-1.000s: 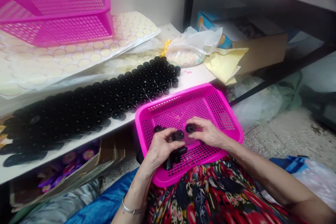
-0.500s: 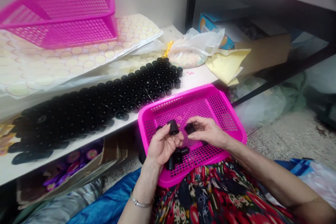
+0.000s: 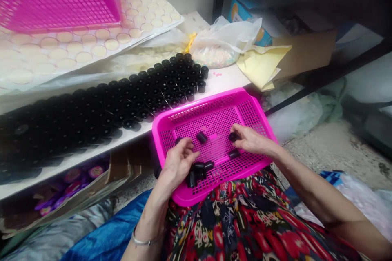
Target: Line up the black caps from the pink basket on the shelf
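Note:
A pink mesh basket (image 3: 200, 108) rests on my lap, against the shelf edge. My left hand (image 3: 177, 163) is curled over a small cluster of black caps (image 3: 199, 168) at the basket's near side. Near the right wall, my right hand (image 3: 252, 142) pinches a single black cap (image 3: 232, 136) with its fingertips. One loose cap (image 3: 201, 137) lies on the basket floor between my hands, and another (image 3: 234, 154) lies just below my right hand.
Rows of black caps (image 3: 122, 98) cover the white shelf (image 3: 228, 81). Behind them lie sheets of pale round discs (image 3: 92, 45) under a second pink basket (image 3: 61, 8). A plastic bag (image 3: 220, 49), yellow paper (image 3: 263, 69) and cardboard (image 3: 306, 49) sit at right.
My left hand has lowered from holding a cap up, and a cap now lies loose mid-basket. My right hand has shifted right with its cap. The view has tilted down.

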Action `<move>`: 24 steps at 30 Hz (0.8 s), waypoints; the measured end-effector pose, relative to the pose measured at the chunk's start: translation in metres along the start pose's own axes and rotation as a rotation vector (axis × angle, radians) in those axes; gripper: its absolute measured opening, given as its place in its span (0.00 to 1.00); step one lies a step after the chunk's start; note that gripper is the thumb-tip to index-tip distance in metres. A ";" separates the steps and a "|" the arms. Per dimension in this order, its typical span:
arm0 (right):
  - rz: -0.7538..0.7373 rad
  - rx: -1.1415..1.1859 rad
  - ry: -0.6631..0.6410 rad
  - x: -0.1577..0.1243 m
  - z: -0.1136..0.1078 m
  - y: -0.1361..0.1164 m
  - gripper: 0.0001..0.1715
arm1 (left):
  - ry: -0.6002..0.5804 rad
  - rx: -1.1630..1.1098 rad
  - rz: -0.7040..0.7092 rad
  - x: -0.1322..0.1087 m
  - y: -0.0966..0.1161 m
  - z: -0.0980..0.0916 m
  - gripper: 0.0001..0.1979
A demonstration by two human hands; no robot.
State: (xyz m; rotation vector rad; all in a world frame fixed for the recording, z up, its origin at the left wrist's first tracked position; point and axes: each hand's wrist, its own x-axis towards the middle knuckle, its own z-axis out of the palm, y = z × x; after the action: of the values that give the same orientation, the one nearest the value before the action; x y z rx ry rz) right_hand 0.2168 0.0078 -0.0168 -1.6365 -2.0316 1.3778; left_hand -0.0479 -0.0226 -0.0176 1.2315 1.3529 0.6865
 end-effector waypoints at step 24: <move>-0.263 0.283 0.078 -0.019 0.010 -0.041 0.18 | -0.267 -0.235 -0.035 0.003 0.020 0.031 0.11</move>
State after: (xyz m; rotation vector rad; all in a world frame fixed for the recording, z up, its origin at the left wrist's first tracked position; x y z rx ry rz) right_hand 0.1897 -0.0117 0.0155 -1.2374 -1.8300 1.4054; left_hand -0.0123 -0.0216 -0.0070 1.0661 1.0397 0.6137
